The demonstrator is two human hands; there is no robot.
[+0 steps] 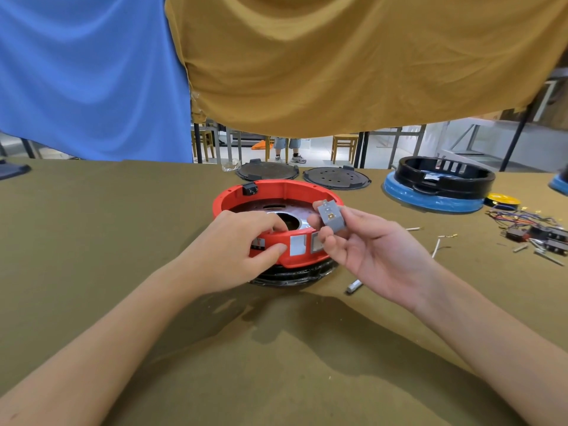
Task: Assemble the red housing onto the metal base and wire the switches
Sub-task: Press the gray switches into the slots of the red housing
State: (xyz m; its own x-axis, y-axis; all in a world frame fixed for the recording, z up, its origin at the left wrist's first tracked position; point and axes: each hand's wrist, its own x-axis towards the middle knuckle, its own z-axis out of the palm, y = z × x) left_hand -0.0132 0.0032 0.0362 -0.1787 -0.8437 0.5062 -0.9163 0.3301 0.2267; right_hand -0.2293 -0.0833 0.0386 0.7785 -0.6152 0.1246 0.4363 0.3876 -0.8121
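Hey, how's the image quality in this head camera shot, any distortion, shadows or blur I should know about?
Head view: strong wide-angle bending, the table edge bows and both forearms stretch toward the corners; soft shadows fall under the arms on the cloth; the right hand and its grey switch look sharp, as do the left hand and red housing; the wires at right are small and hard to read.

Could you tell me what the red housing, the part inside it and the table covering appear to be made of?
Red housing: likely moulded plastic, with an even colour and a dull sheen.
Plate inside it: probably metal, since its inner edge gleams like a mirror.
Table covering: olive cloth, matte, with soft folds.
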